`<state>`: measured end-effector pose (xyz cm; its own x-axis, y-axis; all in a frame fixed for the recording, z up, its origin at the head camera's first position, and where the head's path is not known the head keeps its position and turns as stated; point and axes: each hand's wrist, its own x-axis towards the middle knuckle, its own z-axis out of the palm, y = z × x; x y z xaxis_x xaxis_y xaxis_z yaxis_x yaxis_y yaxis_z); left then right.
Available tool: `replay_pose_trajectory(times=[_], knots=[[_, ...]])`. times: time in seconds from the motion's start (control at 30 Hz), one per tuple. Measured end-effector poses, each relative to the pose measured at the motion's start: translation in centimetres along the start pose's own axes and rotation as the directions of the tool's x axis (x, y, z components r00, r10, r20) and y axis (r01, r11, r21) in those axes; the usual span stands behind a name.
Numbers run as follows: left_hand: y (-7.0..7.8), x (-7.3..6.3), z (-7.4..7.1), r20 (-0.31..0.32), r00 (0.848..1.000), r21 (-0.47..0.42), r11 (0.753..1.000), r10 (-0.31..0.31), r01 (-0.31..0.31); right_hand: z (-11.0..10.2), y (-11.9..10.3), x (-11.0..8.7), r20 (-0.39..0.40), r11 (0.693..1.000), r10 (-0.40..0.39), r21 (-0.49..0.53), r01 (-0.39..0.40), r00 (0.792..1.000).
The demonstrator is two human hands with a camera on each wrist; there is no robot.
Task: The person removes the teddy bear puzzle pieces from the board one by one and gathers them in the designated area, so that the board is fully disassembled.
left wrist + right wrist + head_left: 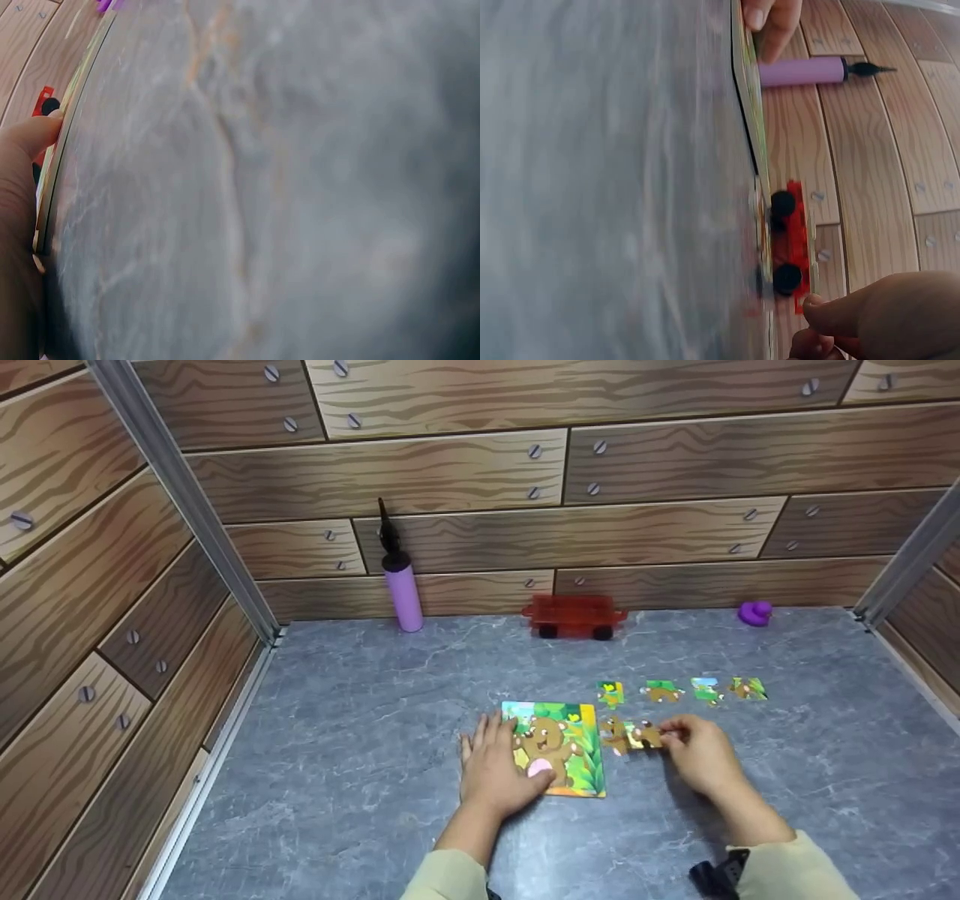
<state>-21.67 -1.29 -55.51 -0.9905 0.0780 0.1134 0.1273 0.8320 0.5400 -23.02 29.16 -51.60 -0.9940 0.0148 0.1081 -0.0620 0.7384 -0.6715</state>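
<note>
A square bear puzzle (574, 750) lies flat on the grey marbled tabletop. My left hand (495, 776) rests over its left side, fingers stretched forward and thumb across the lower part; in the left wrist view the thumb (37, 135) touches the board's edge. Just right of the board, my right hand (701, 754) pinches a small brown puzzle piece (643, 733) between thumb and fingertips. The right wrist view shows this held piece (812, 251) edge-on, raised off the table. Another brown piece (614, 733) lies between it and the board.
Behind them lie more loose pieces in a row: a yellow-green one (611, 693), a green-brown one (663, 691), a blue-green one (706, 690) and another (748, 688). Along the wood-patterned wall stand a purple hand pump (405, 592), a red toy wagon (574, 615) and a purple duck (755, 613).
</note>
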Motion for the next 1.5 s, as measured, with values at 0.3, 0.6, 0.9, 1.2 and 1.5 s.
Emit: replay_pose_trajectory(times=[0.3,0.6,0.9,1.2,1.5], knots=[[0.0,0.0,0.0,0.007,1.0,-0.001,1.0,-0.001,0.001,-1.5,2.4,0.7,-0.003,0.998,0.046,-0.045,-0.046,0.999],[-0.1,-0.1,0.0,0.001,1.0,0.001,1.0,0.002,-0.002,-2.1,3.6,1.3,0.01,0.994,0.096,-0.057,-0.095,0.995],[0.0,0.0,0.0,0.022,1.0,0.01,1.0,-0.007,0.006,-2.2,3.9,1.8,0.043,0.989,0.138,-0.057,-0.135,0.99],[0.0,0.0,0.0,0.017,1.0,0.01,1.0,-0.01,0.01,-2.3,3.8,1.9,0.06,0.988,0.144,-0.059,-0.141,0.988],[0.0,0.0,0.1,-0.008,1.0,0.0,1.0,0.004,-0.004,-2.3,3.6,1.7,0.044,0.99,0.133,-0.049,-0.131,0.99]])
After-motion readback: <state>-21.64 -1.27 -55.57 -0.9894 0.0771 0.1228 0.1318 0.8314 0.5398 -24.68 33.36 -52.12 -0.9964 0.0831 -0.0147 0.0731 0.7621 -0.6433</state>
